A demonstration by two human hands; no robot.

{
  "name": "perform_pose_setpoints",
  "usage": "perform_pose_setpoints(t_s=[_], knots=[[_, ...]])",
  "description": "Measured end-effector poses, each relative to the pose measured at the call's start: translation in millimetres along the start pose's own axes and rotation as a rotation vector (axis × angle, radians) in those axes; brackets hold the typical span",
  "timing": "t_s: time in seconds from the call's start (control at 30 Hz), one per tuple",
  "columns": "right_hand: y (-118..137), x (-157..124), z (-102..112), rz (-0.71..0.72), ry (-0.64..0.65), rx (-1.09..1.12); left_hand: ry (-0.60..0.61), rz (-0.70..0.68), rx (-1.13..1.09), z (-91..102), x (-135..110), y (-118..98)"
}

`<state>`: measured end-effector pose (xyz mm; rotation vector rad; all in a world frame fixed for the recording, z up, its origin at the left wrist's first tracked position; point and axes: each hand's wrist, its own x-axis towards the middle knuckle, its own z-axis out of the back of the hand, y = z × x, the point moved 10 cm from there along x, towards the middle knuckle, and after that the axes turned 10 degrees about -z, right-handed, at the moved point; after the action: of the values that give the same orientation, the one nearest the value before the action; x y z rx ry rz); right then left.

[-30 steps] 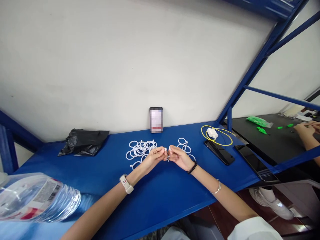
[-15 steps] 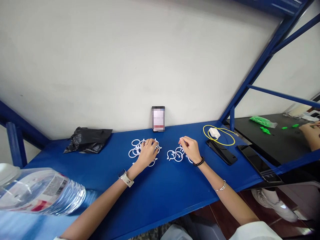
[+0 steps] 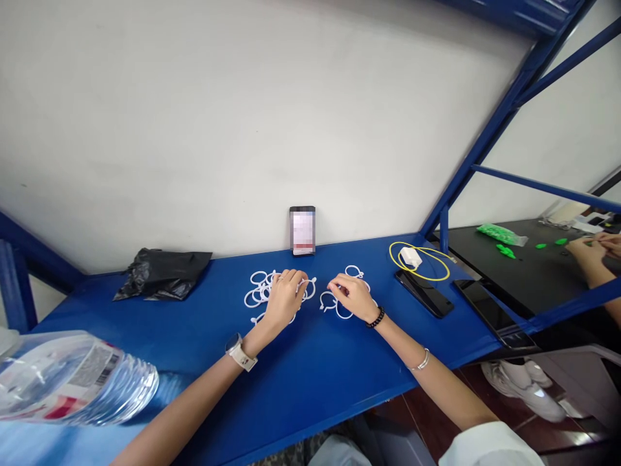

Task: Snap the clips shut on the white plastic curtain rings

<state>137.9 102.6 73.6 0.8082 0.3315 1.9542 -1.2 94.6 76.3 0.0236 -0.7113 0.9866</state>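
Note:
On the blue table (image 3: 310, 375) lie two heaps of white plastic rings. My left hand (image 3: 284, 299) rests on the left heap of rings (image 3: 259, 290), fingers curled and pinching one ring at its far side. My right hand (image 3: 350, 294) lies over the right heap of rings (image 3: 334, 304), its fingers bent down onto them; whether it grips one I cannot make out. A watch sits on my left wrist, a dark bead bracelet and a thin bangle on my right.
A phone (image 3: 303, 230) leans upright against the wall. A black plastic bag (image 3: 162, 274) lies at the left, a water bottle (image 3: 72, 382) near left. A white charger with yellow cable (image 3: 412, 257), a dark phone (image 3: 424, 293) and a tablet (image 3: 490, 310) lie right. Another person's hands (image 3: 594, 249) handle green parts.
A second ago both hands met over the table middle holding a small white piece together. They have parted: the left went to the left ring heap, the right to the right heap.

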Motion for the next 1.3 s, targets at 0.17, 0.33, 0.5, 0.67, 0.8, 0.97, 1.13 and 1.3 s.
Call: perform_pose_setpoints(t_s=[0.17,0.33,0.5,0.67,0.8,0.97,1.13,1.3], knots=[[8.3,-5.1,-20.7,0.05,0.161,0.112,-0.036,0.04,-0.29,-5.9,-4.5,-9.1],[7.1,-1.8,-15.0,0.016,0.105,0.214,0.013,0.099,-0.573,-16.3,-4.8,-15.1],[2.9,0.9,-13.4,-0.056,0.14,0.329,0.194,0.331,-1.053,-47.4,-11.7,-11.4],[-8.2,-0.4,-28.1,-0.182,0.284,0.564,0.254,0.422,-1.221,-54.9,-16.6,-12.2],[-11.6,0.3,-25.9,-0.183,0.235,0.5,0.251,0.426,-1.22,-56.0,-17.1,-11.9],[6.3,-4.0,-12.5,-0.005,0.087,0.197,0.251,0.414,-1.172,-60.2,-17.7,-12.0],[17.9,-8.7,-8.1,0.088,0.041,0.085,0.273,0.364,-1.185,-56.4,-16.3,-21.6],[23.1,-11.7,-4.9,0.168,-0.009,0.02,0.253,0.461,-1.304,-55.7,-20.4,-23.1]])
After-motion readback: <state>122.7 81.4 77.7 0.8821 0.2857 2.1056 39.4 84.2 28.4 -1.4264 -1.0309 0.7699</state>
